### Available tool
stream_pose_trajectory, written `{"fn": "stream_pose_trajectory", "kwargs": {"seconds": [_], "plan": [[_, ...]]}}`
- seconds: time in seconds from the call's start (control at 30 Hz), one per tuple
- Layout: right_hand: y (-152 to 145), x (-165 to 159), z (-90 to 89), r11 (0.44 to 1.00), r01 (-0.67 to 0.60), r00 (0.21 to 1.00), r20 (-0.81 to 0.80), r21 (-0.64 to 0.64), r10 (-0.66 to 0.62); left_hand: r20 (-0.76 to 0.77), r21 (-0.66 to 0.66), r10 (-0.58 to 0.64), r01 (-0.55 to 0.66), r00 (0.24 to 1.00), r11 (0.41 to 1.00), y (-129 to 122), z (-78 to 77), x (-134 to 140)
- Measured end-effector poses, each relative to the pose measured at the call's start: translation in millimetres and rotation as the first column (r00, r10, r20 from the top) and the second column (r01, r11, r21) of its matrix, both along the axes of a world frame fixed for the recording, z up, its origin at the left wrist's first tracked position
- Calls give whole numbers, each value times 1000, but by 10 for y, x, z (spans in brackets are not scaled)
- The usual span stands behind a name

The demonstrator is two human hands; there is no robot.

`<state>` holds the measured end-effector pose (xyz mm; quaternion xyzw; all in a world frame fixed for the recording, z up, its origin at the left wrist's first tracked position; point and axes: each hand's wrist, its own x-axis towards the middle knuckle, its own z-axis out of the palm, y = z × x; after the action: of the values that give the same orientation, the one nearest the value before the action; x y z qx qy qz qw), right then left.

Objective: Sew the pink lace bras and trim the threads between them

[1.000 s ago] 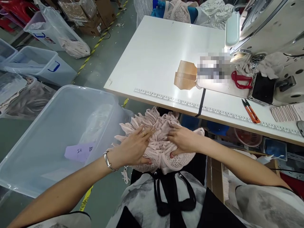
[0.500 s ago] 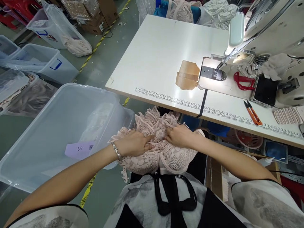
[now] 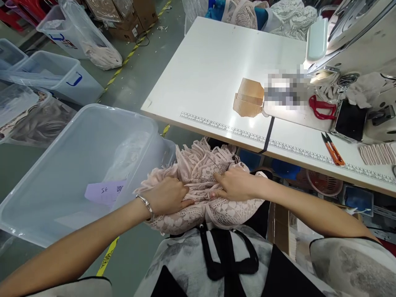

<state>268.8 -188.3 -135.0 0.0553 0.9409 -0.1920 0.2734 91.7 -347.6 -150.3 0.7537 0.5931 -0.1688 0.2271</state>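
Observation:
A bunch of pale pink lace bras (image 3: 206, 165) lies across my lap, against the front edge of the sewing table. My left hand (image 3: 168, 196), with a silver bracelet at its wrist, grips the left side of the bunch, thumb and fingers pinching the lace. On the other side, my right hand (image 3: 236, 183) has its fingers curled into the lace, thumb toward the middle. Moulded cups bulge below both hands, nearest my body. Ruffled lace edges and straps stick up beyond them. Fingertips are partly sunk in the fabric.
A big translucent bin (image 3: 77, 165) with a purple label (image 3: 105, 192) stands at my left. On the white table (image 3: 210, 70) are a sewing machine (image 3: 365, 45), brown tape (image 3: 249, 97), a red-handled tool (image 3: 321, 108) and orange thread snips (image 3: 332, 149). More bins and bags stand at far left.
Both hands have shifted slightly apart and pulled the lace sideways, stretching the middle of the bunch. My left hand sits a little lower and farther left. The view has turned slightly.

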Motion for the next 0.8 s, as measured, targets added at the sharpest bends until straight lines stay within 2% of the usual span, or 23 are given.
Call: {"fn": "stream_pose_trajectory", "kwargs": {"seconds": [0.07, 0.17, 0.27, 0.33, 0.4, 0.47, 0.57, 0.63, 0.7, 0.77, 0.8], "plan": [[-37, -82, 39, 1000, -3, 1000, -8, -25, 3, -24, -68, 60, -62, 998, 996, -92, 18, -24], [-35, -298, -2, 996, -20, 999, 34, -83, 23, -41, -88, 133, -136, 990, 987, -160, -15, -102], [19, -514, -128, 997, -9, 993, 115, -73, 17, -64, -59, 184, -188, 981, 980, -99, -120, -208], [37, -553, -201, 1000, 11, 988, 156, -23, -7, -78, -59, 155, -160, 985, 985, -8, -192, -249], [13, -465, -235, 999, 23, 989, 142, 30, -27, -96, -53, 110, -115, 989, 992, 76, -234, -243], [-44, -275, -236, 996, 32, 996, 85, 88, -40, -125, 12, 80, -79, 989, 997, 123, -235, -194], [-113, 52, -229, 979, 48, 997, -63, 197, -36, -146, 169, -15, 40, 989, 985, 137, -184, -99], [-115, 220, -239, 980, 19, 982, -186, 197, 19, -97, 217, -119, 138, 988, 966, 153, -137, -53], [-92, 332, -256, 993, -15, 978, -203, 116, 38, -32, 154, -158, 162, 987, 975, 204, -91, -24], [-67, 404, -264, 998, 28, 995, -92, 58, -23, -7, 23, -87, 87, 996, 996, 289, -55, -6], [-57, 428, -264, 994, 76, 997, -27, 73, -74, -11, -28, -38, 38, 999, 999, 338, -46, -1]]}}
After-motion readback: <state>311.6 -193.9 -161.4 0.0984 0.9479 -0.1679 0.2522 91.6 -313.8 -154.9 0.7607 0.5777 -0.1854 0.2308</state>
